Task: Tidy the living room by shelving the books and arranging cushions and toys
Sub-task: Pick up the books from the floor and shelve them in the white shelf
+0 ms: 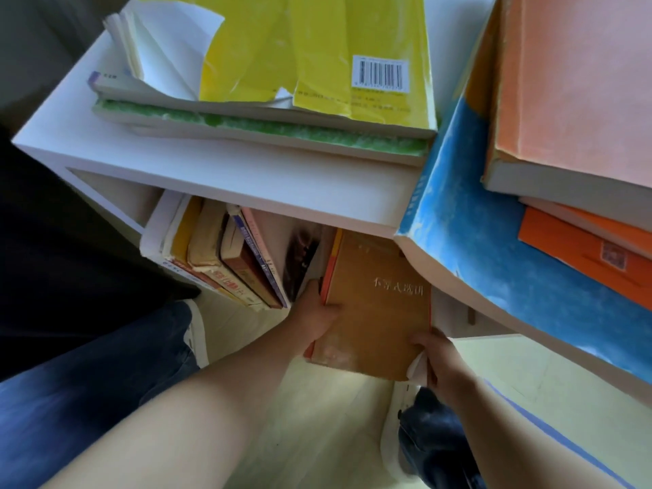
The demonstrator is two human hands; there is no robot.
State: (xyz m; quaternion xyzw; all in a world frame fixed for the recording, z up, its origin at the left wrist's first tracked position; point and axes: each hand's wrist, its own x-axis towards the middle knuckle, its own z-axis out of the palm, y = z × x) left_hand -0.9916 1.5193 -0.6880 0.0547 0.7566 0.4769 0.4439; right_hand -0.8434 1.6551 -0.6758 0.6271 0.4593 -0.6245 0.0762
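Your left hand (317, 317) and right hand (439, 356) curl round the edges of the brown book (377, 312), half inside the white shelf (225, 174) beside the leaning row of books (225, 262), which could slump into the gap and jam it.

White shelf (225, 178), with a green-edged book (247, 130) flat on its top and a blue book (458, 220) at the right edge, jutting past the front. In the compartment below, a row of leaning books (225, 255).
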